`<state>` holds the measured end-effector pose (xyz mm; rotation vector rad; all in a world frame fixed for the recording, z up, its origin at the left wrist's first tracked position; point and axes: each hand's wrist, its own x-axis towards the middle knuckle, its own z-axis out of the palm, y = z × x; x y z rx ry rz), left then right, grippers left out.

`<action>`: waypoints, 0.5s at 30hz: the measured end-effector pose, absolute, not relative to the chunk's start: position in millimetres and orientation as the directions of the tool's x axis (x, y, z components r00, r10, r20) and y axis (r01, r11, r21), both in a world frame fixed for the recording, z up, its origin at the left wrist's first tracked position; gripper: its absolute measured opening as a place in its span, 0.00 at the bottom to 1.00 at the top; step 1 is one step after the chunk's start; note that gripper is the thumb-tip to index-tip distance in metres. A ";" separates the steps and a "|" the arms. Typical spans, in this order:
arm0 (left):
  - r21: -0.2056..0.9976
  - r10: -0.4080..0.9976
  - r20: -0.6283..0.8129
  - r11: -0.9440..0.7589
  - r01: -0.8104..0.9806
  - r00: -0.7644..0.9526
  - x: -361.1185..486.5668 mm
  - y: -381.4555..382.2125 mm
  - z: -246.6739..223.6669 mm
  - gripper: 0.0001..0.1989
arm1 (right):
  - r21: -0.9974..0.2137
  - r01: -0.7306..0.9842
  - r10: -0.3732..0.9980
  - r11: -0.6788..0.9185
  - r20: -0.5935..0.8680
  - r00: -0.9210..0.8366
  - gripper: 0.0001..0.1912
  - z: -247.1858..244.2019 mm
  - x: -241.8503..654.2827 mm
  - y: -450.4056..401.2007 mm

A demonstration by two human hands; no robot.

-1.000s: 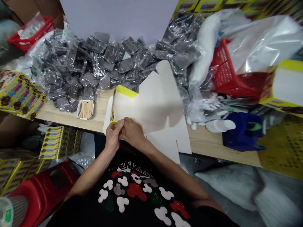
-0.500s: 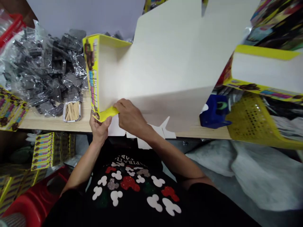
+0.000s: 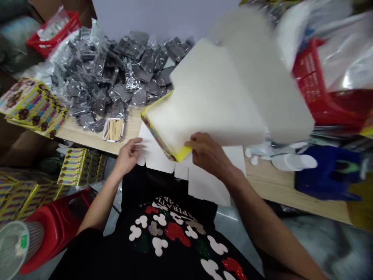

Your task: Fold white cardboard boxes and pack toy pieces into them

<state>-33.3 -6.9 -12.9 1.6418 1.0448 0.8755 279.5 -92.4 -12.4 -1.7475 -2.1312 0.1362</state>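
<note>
A partly folded cardboard box (image 3: 204, 97), white inside and yellow printed outside, is tilted above the table. Its far part is smeared by motion. My right hand (image 3: 208, 153) is closed on the yellow flap at the box's near corner. My left hand (image 3: 128, 156) is off the box, to its left, with fingers apart and slightly bent. It holds nothing and is near the edge of flat white cardboard (image 3: 160, 160) lying under the box and overhanging the table's front edge.
Many clear-wrapped dark pieces (image 3: 99, 77) are heaped at the back left, behind a small tray of wooden sticks (image 3: 114, 130). Yellow printed boxes (image 3: 35, 107) lie farther left. On the right are a red basket (image 3: 313, 83) and a blue container (image 3: 323, 173). A red stool (image 3: 52, 233) stands below left.
My left hand has let go of the box corner and come away to the left. The box has turned and shifted right with my right hand. The view has swung right.
</note>
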 end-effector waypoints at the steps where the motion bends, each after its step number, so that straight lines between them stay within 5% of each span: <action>1: 0.902 0.962 0.120 -0.209 0.377 0.246 -52.1 8.8 -13.5 0.18 | -0.284 0.927 0.959 0.243 0.214 -0.186 0.21 -22.1 291.8 -89.1; 5: 0.627 0.920 0.387 -0.214 0.749 -0.061 -100.3 75.8 -18.0 0.03 | -0.254 0.932 0.963 0.261 0.135 -0.233 0.31 -44.0 322.7 -71.8; 8: 0.597 0.924 0.374 -0.174 0.783 -0.080 -104.4 105.9 -23.1 0.15 | -0.285 0.932 0.972 0.223 0.134 -0.192 0.38 -36.6 321.6 -69.4; 15: 0.545 0.948 0.292 -0.059 0.837 -0.124 -98.9 112.7 -33.1 0.23 | -0.417 0.858 0.916 0.301 0.377 -0.138 0.28 -9.1 290.9 -102.6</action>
